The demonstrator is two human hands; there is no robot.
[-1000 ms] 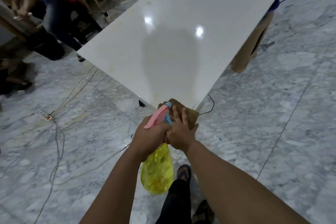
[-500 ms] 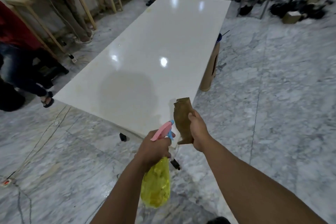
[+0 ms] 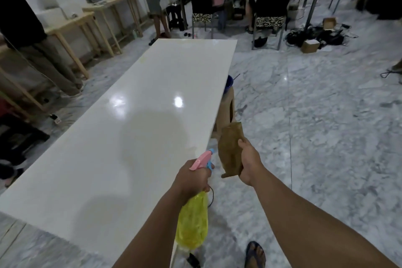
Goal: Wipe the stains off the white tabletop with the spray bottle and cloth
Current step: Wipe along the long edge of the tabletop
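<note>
Now parted, the left hand (image 3: 192,178) grips the spray bottle (image 3: 192,222), the right hand (image 3: 250,164) the cloth (image 3: 230,148).

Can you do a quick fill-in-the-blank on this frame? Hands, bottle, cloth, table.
1. The left hand grips a spray bottle whose body is ____ in colour.
2. The brown cloth is held by the ____ hand.
3. The cloth is held off the white tabletop, beyond its ____ edge.
4. The bottle's trigger head is pink and ____.

Missing words: yellow; right; right; blue
</note>
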